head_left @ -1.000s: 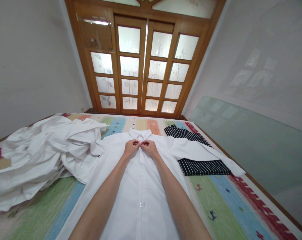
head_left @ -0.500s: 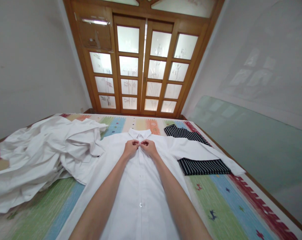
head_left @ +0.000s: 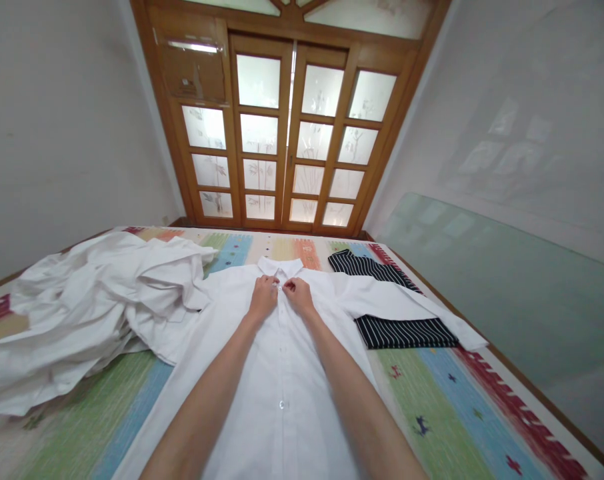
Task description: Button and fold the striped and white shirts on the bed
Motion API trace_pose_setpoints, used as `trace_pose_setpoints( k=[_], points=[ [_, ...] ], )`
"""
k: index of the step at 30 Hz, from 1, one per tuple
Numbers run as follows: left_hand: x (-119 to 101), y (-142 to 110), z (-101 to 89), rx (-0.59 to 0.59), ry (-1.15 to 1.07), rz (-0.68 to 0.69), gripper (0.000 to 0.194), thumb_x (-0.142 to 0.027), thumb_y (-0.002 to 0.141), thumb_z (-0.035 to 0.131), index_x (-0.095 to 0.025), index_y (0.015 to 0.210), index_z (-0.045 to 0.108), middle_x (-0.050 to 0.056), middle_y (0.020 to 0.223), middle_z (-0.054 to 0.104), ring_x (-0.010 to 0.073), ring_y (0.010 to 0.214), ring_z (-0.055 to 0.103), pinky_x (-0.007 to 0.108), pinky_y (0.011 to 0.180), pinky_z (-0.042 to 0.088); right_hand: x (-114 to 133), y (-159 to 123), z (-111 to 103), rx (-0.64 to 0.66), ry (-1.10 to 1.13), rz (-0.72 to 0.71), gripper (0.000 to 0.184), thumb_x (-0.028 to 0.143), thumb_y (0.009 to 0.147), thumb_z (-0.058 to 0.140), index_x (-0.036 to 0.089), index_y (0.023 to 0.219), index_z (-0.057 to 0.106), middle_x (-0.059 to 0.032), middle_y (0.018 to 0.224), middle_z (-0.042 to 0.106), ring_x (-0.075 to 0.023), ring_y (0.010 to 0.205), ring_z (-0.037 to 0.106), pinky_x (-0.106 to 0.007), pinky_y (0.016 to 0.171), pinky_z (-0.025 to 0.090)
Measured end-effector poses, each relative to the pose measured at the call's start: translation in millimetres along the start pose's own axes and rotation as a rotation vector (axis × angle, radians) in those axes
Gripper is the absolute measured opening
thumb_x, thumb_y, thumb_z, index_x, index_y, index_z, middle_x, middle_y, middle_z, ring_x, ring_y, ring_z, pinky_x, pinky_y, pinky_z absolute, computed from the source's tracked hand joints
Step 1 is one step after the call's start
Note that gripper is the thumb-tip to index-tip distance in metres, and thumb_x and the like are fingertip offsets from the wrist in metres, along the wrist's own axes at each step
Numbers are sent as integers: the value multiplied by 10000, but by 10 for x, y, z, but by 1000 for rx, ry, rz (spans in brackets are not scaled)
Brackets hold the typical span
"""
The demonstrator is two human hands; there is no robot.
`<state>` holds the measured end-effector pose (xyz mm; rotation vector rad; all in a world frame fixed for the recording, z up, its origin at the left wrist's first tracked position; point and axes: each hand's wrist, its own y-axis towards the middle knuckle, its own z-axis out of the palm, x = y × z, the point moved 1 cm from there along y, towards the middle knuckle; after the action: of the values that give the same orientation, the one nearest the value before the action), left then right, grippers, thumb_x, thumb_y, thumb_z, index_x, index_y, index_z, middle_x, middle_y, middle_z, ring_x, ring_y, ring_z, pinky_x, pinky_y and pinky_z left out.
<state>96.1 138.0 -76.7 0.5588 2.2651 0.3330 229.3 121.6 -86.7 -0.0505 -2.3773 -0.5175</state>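
A white collared shirt (head_left: 252,407) lies front side up on a patterned cover, its collar at the far end and its sleeve stretched out to the right. Just below the collar, my left hand (head_left: 264,297) has its fingers curled at the button front, pinching the cloth. Facing it across the placket, my right hand (head_left: 299,296) pinches the shirt's front edge with thumb and finger. Between the fingertips a small pale button (head_left: 279,287) shows faintly. Lower down the placket, another button (head_left: 282,405) is visible.
A rumpled heap of white cloth (head_left: 102,307) lies to the left, touching the shirt. Folded black-and-white striped fabric (head_left: 405,332) sits partly under the right sleeve. Beneath everything is a colourful striped cover (head_left: 422,387). Behind stand wooden doors with glass panes (head_left: 259,133); a greenish glass panel (head_left: 502,280) leans at right.
My hands have moved slightly apart at the placket, so the button between them now shows. My left hand has turned a little and risen slightly. The shirt lies where it was.
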Motion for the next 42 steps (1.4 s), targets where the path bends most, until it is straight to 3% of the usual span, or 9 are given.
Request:
trace_pose_setpoints(
  k=[7,15,21,25,29,31,33,37,42],
  points=[
    [-30,-223,-171,168,196,87,308,-150,877,462,-195,1136,623,109,1226,648,248,1194,536,413,1024,377,169,-363,-118,72,-229,-148,247,168,890,488,150,1034,687,-148,1161,639,-243,1106,530,-369,951,411],
    [243,-1069,-823,321,406,120,514,-378,931,395,-184,1400,479,112,1503,398,308,1420,295,516,1146,202,28,-1418,-696,308,-491,-339,527,367,984,367,154,1465,386,-128,1539,324,-311,1436,235,-512,1137,238],
    [334,-1868,-1264,293,506,64,645,-572,862,450,-256,1424,453,91,1524,369,371,1437,217,614,1134,127,57,-2284,-1190,429,-476,-338,634,534,957,376,319,1527,200,-41,1596,181,-331,1468,87,-601,1151,117],
    [368,-2153,-1521,153,431,-64,751,-591,788,514,-129,1379,474,188,1520,347,389,1417,259,547,1113,267,-37,-2653,-1353,306,-468,-161,648,563,921,434,284,1495,323,-80,1592,207,-372,1462,69,-625,1134,144],
    [381,-2199,-1851,103,191,-266,747,-544,790,478,-122,1396,364,181,1318,562,316,1100,613,464,945,470,-162,-2811,-1491,32,-292,31,527,476,916,438,155,1324,524,-175,1488,382,-326,1364,359,-504,1077,352],
    [379,-2196,-1999,155,93,-371,820,-571,750,499,-121,1411,318,133,1115,659,285,860,679,431,806,527,-198,-2837,-1584,-59,-129,134,484,451,897,444,160,1275,524,-179,1367,497,-271,1112,585,-435,920,490],
    [360,-2210,-2114,209,33,-416,889,-573,701,539,-119,1423,288,77,940,687,280,752,678,421,743,533,-211,-2855,-1677,-70,-24,244,485,439,867,467,165,1267,502,-153,1208,593,-213,805,648,-380,738,533],
    [284,-2320,-2228,370,-87,-484,952,-582,696,563,-127,1459,220,59,864,707,309,793,692,429,741,539,-162,-2907,-1805,49,-115,291,471,369,783,553,150,1200,544,-47,816,655,-202,656,609,-333,661,475],
    [211,-2497,-2279,362,-62,-336,915,-571,653,642,-214,1439,338,111,1248,640,340,1099,625,433,913,507,-44,-2926,-1901,170,-241,258,201,380,784,548,200,699,577,-25,605,615,-203,603,579,-305,607,401]
  ],
)
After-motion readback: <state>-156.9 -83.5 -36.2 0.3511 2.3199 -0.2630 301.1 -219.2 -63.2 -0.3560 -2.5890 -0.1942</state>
